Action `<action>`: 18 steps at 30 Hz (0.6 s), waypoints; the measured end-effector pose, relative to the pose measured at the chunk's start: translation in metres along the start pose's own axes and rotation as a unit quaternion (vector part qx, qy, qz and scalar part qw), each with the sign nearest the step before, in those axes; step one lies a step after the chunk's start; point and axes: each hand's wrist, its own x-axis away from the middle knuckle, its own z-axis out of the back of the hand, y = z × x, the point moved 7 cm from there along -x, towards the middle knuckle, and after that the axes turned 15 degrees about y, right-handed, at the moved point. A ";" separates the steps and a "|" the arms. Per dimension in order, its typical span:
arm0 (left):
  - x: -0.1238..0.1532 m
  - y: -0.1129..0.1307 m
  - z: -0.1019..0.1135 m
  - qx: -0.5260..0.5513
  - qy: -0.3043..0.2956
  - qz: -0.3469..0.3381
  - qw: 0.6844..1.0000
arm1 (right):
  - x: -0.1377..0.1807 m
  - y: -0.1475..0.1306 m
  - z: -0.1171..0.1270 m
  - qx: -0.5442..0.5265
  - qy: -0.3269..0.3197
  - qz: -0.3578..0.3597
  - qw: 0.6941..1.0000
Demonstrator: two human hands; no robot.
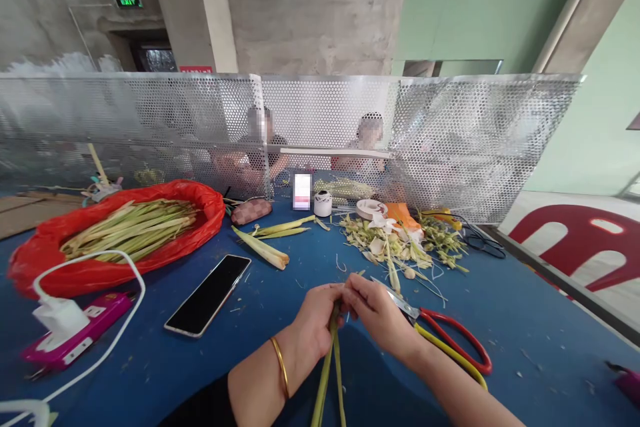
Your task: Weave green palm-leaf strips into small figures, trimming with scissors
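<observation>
My left hand [315,327], with a gold bangle on its wrist, is closed around the top of two long green stems [330,373] that hang down toward me. My right hand [377,313] pinches the same stem tips from the right, fingers pressed together. Both hands meet over the blue table [525,307]. Red-and-yellow-handled scissors [450,340] lie just right of my right hand, blades pointing toward it.
A red bag of green stems [135,227] sits at left, a black phone [209,293] beside it, a magenta power strip with white charger [70,330] at the near left. Cut stems [265,243] and a heap of trimmings [400,243] lie ahead. Two people sit behind a perforated metal screen [450,140]. A red chair [580,240] stands at right.
</observation>
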 end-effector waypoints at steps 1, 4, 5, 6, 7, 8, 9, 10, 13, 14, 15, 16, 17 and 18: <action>-0.002 -0.001 0.002 0.000 0.008 0.009 1.000 | -0.001 0.003 0.000 -0.012 0.002 -0.010 1.000; -0.004 -0.001 0.005 0.006 0.016 0.039 0.999 | -0.004 0.009 0.004 -0.082 0.023 -0.054 0.995; -0.003 0.000 0.006 0.010 0.019 0.047 0.999 | -0.004 0.010 0.006 -0.104 0.031 -0.066 0.992; -0.003 0.002 0.007 0.015 0.024 0.053 0.998 | -0.005 0.012 0.008 -0.120 0.036 -0.076 0.989; -0.002 0.003 0.009 0.021 0.032 0.057 0.998 | -0.004 0.014 0.010 -0.127 0.038 -0.084 0.988; -0.001 0.005 0.011 0.026 0.041 0.060 0.997 | -0.004 0.016 0.010 -0.118 0.036 -0.088 0.988; -0.001 0.006 0.012 0.032 0.049 0.062 0.996 | -0.003 0.018 0.010 -0.089 0.030 -0.085 0.992; 0.000 0.007 0.014 0.037 0.055 0.064 0.996 | -0.002 0.020 0.009 -0.041 0.028 -0.074 0.996; 0.000 0.009 0.015 0.051 0.060 0.067 0.995 | 0.000 0.022 0.007 0.111 0.038 -0.012 0.993; 0.000 0.010 0.015 0.055 0.060 0.067 0.994 | 0.001 0.022 0.006 0.135 0.046 0.003 0.990; 0.000 0.010 0.015 0.059 0.060 0.068 0.994 | 0.001 0.022 0.005 0.143 0.053 0.008 0.988; -0.001 0.010 0.016 0.061 0.060 0.068 0.994 | 0.001 0.023 0.004 0.143 0.055 0.006 0.988; -0.001 0.010 0.016 0.063 0.060 0.070 0.994 | 0.001 0.025 0.002 0.142 0.053 0.001 0.988; -0.001 0.010 0.015 0.064 0.060 0.073 0.993 | 0.001 0.025 0.001 0.141 0.051 -0.004 0.989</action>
